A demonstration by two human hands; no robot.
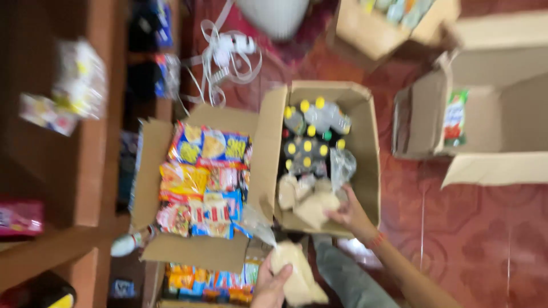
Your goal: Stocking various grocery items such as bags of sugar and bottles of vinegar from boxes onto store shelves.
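Note:
My left hand (270,285) grips a clear plastic bag of pale beige powder or grain (297,274) at the bottom centre, its twisted top pointing up-left. My right hand (349,213) reaches into an open cardboard box (371,148) and rests on similar beige bags (311,206) in its near end. The far half of that box holds several dark bottles with yellow caps (308,134).
Left of it stands an open box of colourful snack packets (202,182), with another such box (208,282) below. An open carton with a green and red packet (455,117) lies at the right. Wooden shelves (91,142) run along the left. White ribbon (225,54) lies on the red patterned floor (485,239).

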